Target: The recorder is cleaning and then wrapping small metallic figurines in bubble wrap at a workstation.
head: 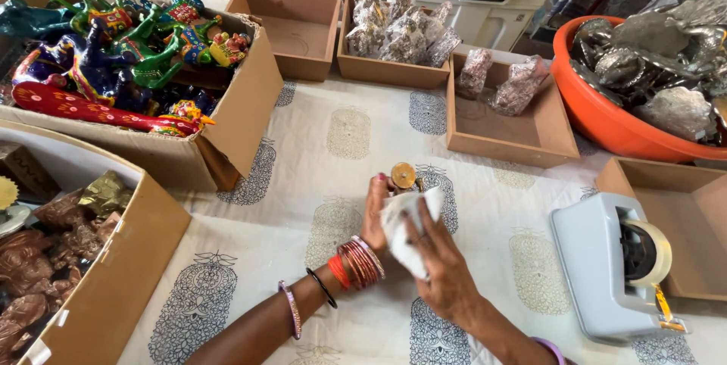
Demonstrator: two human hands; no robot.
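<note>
**A:** What are your hands doing right now?

**B:** My left hand (375,210) is curling its fingers around a small brass-coloured object (404,176), gripping it from the left so its round top is sticking up above my fingertips. My right hand (439,259) is closing on a white cloth (405,221) and pressing it against the side of that object.

**A:** Where is the object sitting, as you look down?

**B:** It is hovering near the middle of the printed tablecloth (341,138), just above my hands. I cannot tell whether its base is touching the cloth-covered table.

**A:** What is lying around you?

**B:** At about three o'clock a grey tape dispenser (606,259) is standing, with an empty shallow cardboard tray (681,213) just behind it. At about one o'clock an open tray (522,119) is holding two wrapped figures, and beyond it, at two o'clock, an orange tub (606,119) is brimming with silvery wrapped pieces. At twelve o'clock another tray (394,70) is carrying more wrapped figures, with an empty one (291,32) to its left. At ten o'clock a big cardboard box (235,119) is holding brightly painted animal figures (113,54). At eight o'clock a second box (121,274) is holding brown and gold figures.

**A:** Anything on your wrists?

**B:** Red and pink bangles (356,265) are sitting on my left wrist.
</note>
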